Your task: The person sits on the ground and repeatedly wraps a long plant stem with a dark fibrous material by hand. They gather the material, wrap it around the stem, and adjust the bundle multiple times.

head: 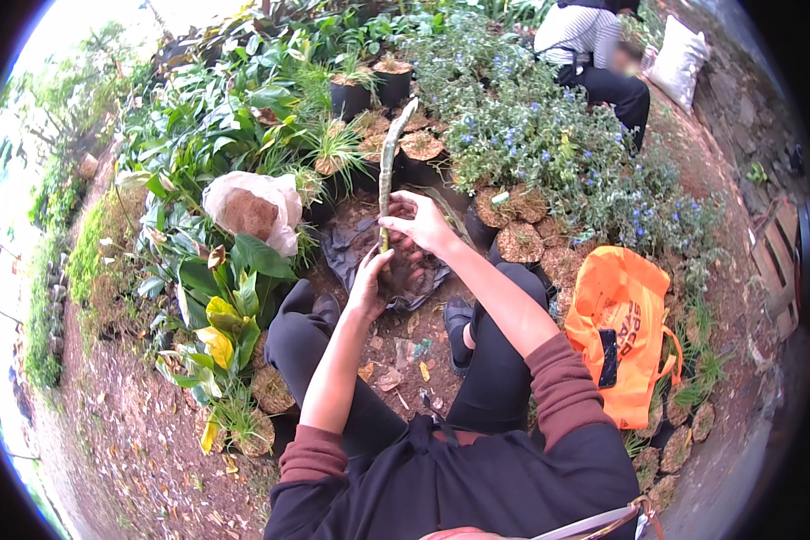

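My left hand (pixel 371 280) is closed around the lower end of a long, narrow green plant piece (pixel 388 158), which stands nearly upright with its pale tip away from me. My right hand (pixel 415 223) touches the same piece a little higher, thumb and fingers around its side. Below both hands lies a dark plastic sheet (pixel 347 260) with brown soil on it, on the ground between my feet. An open whitish plastic bag (pixel 287 229) holding brown fibrous material rests to the left, among leafy plants.
Potted leafy plants (pixel 209 128) crowd the left and front. Blue-flowered plants (pixel 513 128) and mulch-topped pots (pixel 520 241) stand to the right. An orange bag (pixel 594 290) with a phone (pixel 607 358) on it lies near my right arm. Another person (pixel 580 40) sits at the upper right, near a white sack (pixel 678 61).
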`<control>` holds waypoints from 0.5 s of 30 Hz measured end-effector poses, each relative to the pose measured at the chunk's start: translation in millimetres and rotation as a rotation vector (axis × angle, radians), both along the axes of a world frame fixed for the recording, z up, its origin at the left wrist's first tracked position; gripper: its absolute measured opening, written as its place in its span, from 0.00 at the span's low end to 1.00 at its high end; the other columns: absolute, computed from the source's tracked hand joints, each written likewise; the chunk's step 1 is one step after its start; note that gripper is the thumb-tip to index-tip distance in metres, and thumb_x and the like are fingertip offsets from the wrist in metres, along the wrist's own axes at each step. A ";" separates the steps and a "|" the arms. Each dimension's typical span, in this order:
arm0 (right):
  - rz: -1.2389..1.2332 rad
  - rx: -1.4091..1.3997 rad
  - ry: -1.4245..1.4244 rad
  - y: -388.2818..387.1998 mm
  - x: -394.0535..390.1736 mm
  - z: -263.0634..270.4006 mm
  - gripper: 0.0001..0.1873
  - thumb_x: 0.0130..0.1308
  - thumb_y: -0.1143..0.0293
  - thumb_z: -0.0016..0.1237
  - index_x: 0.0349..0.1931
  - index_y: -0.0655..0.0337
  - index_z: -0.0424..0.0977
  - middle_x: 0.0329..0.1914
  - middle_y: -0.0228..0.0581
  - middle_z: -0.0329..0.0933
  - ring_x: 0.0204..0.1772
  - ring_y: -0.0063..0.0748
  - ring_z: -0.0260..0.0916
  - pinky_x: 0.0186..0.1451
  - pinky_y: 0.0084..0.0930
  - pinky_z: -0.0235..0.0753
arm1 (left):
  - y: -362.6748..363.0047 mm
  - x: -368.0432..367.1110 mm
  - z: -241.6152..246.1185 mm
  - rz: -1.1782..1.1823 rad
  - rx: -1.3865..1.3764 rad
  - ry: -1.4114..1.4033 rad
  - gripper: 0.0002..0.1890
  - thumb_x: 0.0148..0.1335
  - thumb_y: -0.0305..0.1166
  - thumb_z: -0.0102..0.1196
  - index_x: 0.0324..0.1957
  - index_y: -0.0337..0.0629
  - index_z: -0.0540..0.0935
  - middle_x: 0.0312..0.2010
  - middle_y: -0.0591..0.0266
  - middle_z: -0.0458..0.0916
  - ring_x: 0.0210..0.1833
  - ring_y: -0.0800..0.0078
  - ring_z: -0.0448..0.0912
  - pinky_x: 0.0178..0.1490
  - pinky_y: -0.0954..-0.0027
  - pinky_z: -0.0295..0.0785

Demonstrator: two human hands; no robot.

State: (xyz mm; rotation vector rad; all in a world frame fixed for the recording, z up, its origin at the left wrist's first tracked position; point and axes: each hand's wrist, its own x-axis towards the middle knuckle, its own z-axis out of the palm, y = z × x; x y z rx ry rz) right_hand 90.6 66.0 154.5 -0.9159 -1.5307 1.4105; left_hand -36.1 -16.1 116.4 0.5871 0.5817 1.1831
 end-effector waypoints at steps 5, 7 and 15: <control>-0.007 -0.022 0.075 -2.0 1.6 -4.4 0.18 0.54 0.75 0.55 0.45 0.68 0.68 0.31 0.33 0.73 0.26 0.18 0.71 0.22 0.15 0.70 | -3.8 3.1 12.4 -0.083 -0.094 -0.248 0.32 0.64 0.58 0.29 0.55 0.38 0.66 0.45 0.55 0.75 0.45 0.64 0.77 0.50 0.59 0.74; 0.028 -0.066 0.056 -3.2 1.8 2.7 0.18 0.55 0.79 0.54 0.46 0.69 0.67 0.35 0.34 0.73 0.35 0.18 0.71 0.35 0.16 0.74 | 0.6 4.1 9.3 -0.082 -0.107 -0.216 0.32 0.65 0.57 0.29 0.55 0.38 0.66 0.43 0.55 0.75 0.43 0.65 0.77 0.49 0.60 0.75; 0.074 -0.094 0.116 -3.2 1.8 -8.1 0.18 0.55 0.80 0.52 0.47 0.70 0.66 0.34 0.35 0.72 0.30 0.17 0.70 0.26 0.14 0.72 | -1.3 11.7 -10.0 0.063 -0.080 -0.107 0.18 0.66 0.46 0.42 0.46 0.42 0.70 0.30 0.69 0.71 0.26 0.80 0.71 0.28 0.74 0.71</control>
